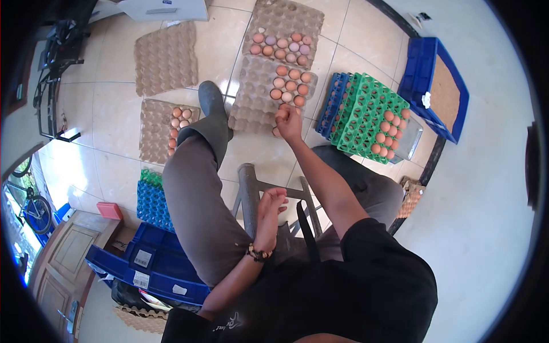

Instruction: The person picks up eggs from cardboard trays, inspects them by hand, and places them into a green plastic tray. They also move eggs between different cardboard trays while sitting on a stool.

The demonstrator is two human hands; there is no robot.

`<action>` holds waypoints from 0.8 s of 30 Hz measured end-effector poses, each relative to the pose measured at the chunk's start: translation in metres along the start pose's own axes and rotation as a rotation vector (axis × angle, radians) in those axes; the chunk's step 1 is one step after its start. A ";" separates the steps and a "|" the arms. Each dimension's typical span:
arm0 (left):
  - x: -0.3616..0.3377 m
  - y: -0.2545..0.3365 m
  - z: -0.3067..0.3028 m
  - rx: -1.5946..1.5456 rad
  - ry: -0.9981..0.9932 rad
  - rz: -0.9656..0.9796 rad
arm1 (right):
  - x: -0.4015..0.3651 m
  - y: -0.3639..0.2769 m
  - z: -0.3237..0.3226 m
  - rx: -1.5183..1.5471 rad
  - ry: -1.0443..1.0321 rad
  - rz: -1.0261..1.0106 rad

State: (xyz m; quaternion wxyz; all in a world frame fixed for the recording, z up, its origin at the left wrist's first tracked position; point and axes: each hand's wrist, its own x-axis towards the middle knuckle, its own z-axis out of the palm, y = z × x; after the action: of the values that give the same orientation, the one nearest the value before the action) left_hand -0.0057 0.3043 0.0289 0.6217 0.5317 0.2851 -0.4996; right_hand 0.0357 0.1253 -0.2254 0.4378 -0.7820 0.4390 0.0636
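My right hand (291,127) reaches down over the near end of a grey cardboard egg tray (250,94), its fingers closed around a brown egg (282,114). Brown eggs (290,86) fill several cups on the right side of that tray; its left cups show bare cardboard. Just beyond lies another cardboard tray (286,17) with rows of brown and pinkish eggs (282,43). My left hand (270,212) hovers above my lap, palm turned inward, fingers loosely apart and nothing in them.
At right stand stacked green plastic egg trays (360,117), eggs on top, beside blue trays (330,108) and a blue crate (420,71). My boot (213,111) is beside a partly filled tray (153,128) at left. A grey metal frame (247,188) stands between my legs.
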 end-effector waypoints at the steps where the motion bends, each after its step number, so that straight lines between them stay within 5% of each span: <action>1: 0.001 0.004 0.002 -0.009 0.005 -0.010 | 0.008 0.002 0.005 -0.080 0.041 -0.076; 8: 0.009 0.000 0.005 -0.020 0.031 -0.040 | 0.065 0.059 0.061 -0.372 0.071 -0.587; 11: 0.009 -0.004 0.008 0.014 0.031 -0.022 | 0.066 0.048 0.054 -0.488 -0.024 -0.541; 15: 0.010 -0.010 0.011 0.066 0.000 -0.035 | 0.047 -0.032 -0.054 -0.443 0.043 -0.708; 18: 0.013 -0.022 0.009 0.089 0.000 -0.062 | 0.061 -0.029 -0.159 -0.394 0.167 -0.620; 20: 0.013 -0.025 0.013 0.095 0.016 -0.070 | 0.072 -0.004 -0.233 -0.315 0.520 -0.603; 24: 0.015 -0.033 0.014 0.135 0.024 -0.079 | 0.086 0.087 -0.356 -0.577 0.884 -0.073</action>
State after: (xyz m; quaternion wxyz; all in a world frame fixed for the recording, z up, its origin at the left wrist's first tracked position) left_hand -0.0340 0.2882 0.0070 0.5607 0.5667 0.2787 -0.5354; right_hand -0.0779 -0.2129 -0.1046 -0.0200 -0.8377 0.5188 -0.1695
